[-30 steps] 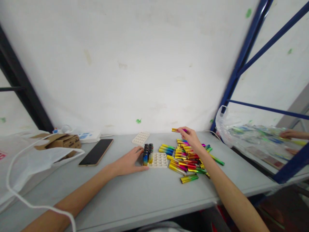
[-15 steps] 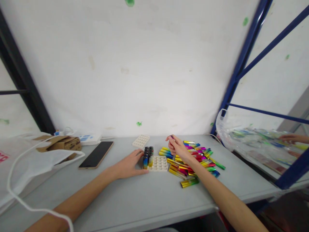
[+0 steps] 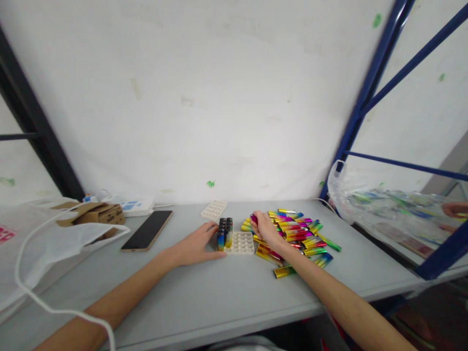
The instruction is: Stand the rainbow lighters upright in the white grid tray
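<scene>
My left hand (image 3: 197, 244) grips the left end of a white tray (image 3: 243, 243) with rows of round pockets, thumb along the front and fingers at the back. Beside those fingers, several lighters (image 3: 224, 233) with black tops and shiny coloured bodies stand upright in the tray's left rows. My right hand (image 3: 266, 228) is closed, raised at the left side of a pile of shiny metallic lighter cases (image 3: 298, 234) in yellow, red, green, blue and magenta. A magenta lighter case (image 3: 253, 219) pokes out of its fingers; most of it is hidden.
A second white tray (image 3: 214, 209) lies near the wall. To the left are a black-screened phone (image 3: 148, 231), a white plastic bag (image 3: 44, 243) with a cardboard box (image 3: 104, 214), and a white cable (image 3: 47, 307). Beyond the blue rack post (image 3: 360, 107), another person's hand (image 3: 455, 209) shows by plastic bags.
My right hand has turned and lowered slightly, its fingers now closed with a magenta end showing. My left hand stays at the tray. The view has tilted slightly.
</scene>
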{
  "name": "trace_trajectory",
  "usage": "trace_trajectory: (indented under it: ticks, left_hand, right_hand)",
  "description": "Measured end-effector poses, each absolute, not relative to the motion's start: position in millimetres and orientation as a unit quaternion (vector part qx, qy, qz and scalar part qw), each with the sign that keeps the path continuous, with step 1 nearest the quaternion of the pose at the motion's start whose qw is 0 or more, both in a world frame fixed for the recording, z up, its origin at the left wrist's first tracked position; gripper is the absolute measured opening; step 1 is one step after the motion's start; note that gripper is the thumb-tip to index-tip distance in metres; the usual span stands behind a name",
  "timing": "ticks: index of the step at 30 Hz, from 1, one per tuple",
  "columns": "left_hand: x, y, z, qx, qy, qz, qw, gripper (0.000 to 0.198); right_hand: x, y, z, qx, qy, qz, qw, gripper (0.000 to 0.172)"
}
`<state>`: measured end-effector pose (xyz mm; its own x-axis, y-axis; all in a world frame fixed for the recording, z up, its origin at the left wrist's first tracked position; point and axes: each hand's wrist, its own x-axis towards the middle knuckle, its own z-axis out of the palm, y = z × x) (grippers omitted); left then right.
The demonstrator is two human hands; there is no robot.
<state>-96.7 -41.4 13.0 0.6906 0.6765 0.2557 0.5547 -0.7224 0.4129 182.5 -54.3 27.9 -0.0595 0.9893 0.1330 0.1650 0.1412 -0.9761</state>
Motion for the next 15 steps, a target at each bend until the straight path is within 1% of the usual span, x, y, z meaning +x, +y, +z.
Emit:
trace_trajectory:
  ticks: [5,7,9,12,14,15]
  left_hand:
    - [-97.4,-40.0,11.0,0.907,0.337,0.198,0.157,0.077]
    - [-96.8,-40.3,11.2,0.905,0.341,0.197,0.159,0.077]
    - [-96.1,-40.8,11.9,0.903,0.348,0.191,0.162,0.078]
    - [-95.8,-41.5,12.9,0.904,0.349,0.184,0.165,0.079]
    - [-96.2,-41.4,12.9,0.906,0.342,0.190,0.163,0.077]
    - [-96.5,-41.2,12.7,0.907,0.338,0.194,0.161,0.076]
  right_hand:
    - [183.1,-49.9,27.1,-0.494,-0.570,0.466,0.463,0.053]
    - [184.9,-48.4,24.6,-0.503,-0.574,0.462,0.451,0.053]
    - [187.1,-47.9,22.0,-0.519,-0.594,0.420,0.448,0.050]
    - [189.2,-48.0,20.1,-0.521,-0.647,0.312,0.462,0.044]
    - [189.0,-48.1,20.7,-0.516,-0.665,0.285,0.459,0.045]
    - [188.6,-48.4,21.5,-0.513,-0.668,0.294,0.452,0.049]
